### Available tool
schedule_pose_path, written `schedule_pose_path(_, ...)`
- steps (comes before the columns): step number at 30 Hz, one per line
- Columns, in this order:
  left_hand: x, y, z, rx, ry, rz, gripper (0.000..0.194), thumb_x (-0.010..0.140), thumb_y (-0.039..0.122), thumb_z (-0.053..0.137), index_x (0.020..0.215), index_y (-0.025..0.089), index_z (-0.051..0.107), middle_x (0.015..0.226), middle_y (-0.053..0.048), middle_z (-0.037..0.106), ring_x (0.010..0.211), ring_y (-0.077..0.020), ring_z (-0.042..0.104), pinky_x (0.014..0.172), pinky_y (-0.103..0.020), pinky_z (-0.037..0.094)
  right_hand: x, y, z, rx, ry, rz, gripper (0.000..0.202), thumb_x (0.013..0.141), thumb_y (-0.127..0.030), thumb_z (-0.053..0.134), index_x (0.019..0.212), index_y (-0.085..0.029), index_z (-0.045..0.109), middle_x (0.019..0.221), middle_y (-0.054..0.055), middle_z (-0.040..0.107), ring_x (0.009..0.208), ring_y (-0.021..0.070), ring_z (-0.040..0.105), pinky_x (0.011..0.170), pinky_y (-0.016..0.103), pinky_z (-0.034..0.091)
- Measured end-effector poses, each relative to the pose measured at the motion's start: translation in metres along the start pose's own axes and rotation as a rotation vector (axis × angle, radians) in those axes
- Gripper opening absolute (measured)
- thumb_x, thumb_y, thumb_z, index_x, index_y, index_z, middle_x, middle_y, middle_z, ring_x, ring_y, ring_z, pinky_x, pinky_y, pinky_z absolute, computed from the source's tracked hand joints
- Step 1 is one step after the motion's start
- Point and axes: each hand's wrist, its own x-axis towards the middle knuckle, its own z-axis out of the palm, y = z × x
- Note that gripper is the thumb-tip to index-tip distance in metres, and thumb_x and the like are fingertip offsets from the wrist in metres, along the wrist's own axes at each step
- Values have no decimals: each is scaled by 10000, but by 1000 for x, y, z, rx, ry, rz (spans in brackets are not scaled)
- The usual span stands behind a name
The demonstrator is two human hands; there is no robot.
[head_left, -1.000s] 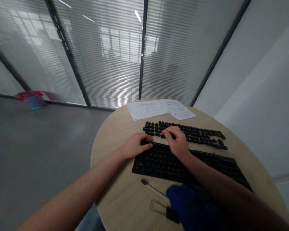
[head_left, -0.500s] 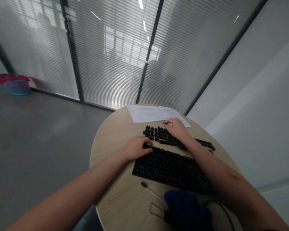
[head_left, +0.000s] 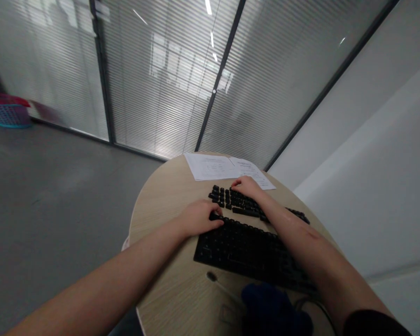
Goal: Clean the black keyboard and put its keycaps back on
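Keycaps (head_left: 245, 212) lie in rows off the keyboard (head_left: 248, 247) (remainder unclear). Left fingers (head_left: 215, 224) clasp its edge; right fingers (head_left: 238, 182) curl, contents unclear.

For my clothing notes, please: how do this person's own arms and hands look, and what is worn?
The left hand and right hand are bare, no glove or watch visible. A black sleeve shows near the right arm's elbow end; on the left arm, none shows.
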Motion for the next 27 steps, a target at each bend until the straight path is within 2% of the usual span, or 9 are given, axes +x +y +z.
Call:
schedule_pose_path(3, -1, 1, -1, 16, 1, 6, 310, 862, 448, 637, 1055, 231, 745, 1032, -91, 756, 981, -294, 678, 874, -418, 510, 3, -1, 3, 13, -4, -3, 112, 829, -246, 755, 905, -237, 837, 980, 43, 820, 980, 237, 740, 876, 297, 523)
schedule_pose_path(7, 0, 1, -2, 4, 14, 32, 346, 950, 470, 510, 1033, 230, 746, 1001, -88, 757, 946, -268, 679, 855, -400, 508, 6, -7, 10, 40, 20, 9, 118, 825, -219, 756, 916, -220, 831, 936, 56, 819, 918, 230, 747, 845, 301, 536)
schedule_pose_path(13, 2, -3, -2, -2, 31, 40, 409, 990, 479, 436, 967, 203, 737, 985, -105, 760, 923, -264, 685, 835, -388, 501, -5, -16, 1, 108, 166, 28, 158, 878, -230, 715, 1007, -204, 802, 997, 78, 812, 955, 224, 746, 890, 327, 552)
schedule_pose_path(16, 2, -6, -4, -37, 40, 66, 423, 1005, 459, 402, 938, 199, 729, 975, -102, 763, 919, -255, 688, 836, -373, 499, -38, -21, -9, 224, 249, -17, 173, 913, -272, 685, 1035, -207, 788, 1018, 67, 809, 949, 210, 749, 899, 334, 569)
schedule_pose_path(19, 4, -7, -4, -64, 42, 65, 418, 1012, 433, 386, 930, 199, 723, 959, -93, 760, 906, -245, 684, 835, -361, 495, -91, -31, -13, 411, 349, -165, 141, 901, -311, 704, 968, -226, 794, 946, 48, 809, 877, 219, 751, 858, 366, 591)
schedule_pose_path(22, 6, -9, -3, -87, 49, 51, 416, 1015, 431, 384, 922, 205, 721, 933, -80, 758, 882, -235, 680, 824, -353, 492, -141, -44, -8, 398, 373, -344, 96, 906, -298, 717, 937, -254, 796, 942, 42, 805, 887, 221, 740, 865, 381, 579)
schedule_pose_path(24, 7, -9, -2, -101, 58, 38, 420, 1018, 436, 384, 920, 206, 722, 931, -78, 761, 889, -235, 681, 829, -356, 494, -162, -51, 0, 388, 370, -425, 78, 918, -276, 714, 934, -261, 789, 937, 41, 802, 884, 215, 732, 849, 378, 574)
schedule_pose_path(27, 6, -8, -1, -118, 73, 8, 425, 1018, 437, 386, 944, 203, 732, 975, -88, 771, 935, -244, 690, 864, -372, 501, -171, -56, 10, 404, 345, -478, 64, 923, -246, 714, 925, -257, 777, 909, 36, 799, 866, 210, 728, 824, 374, 574)
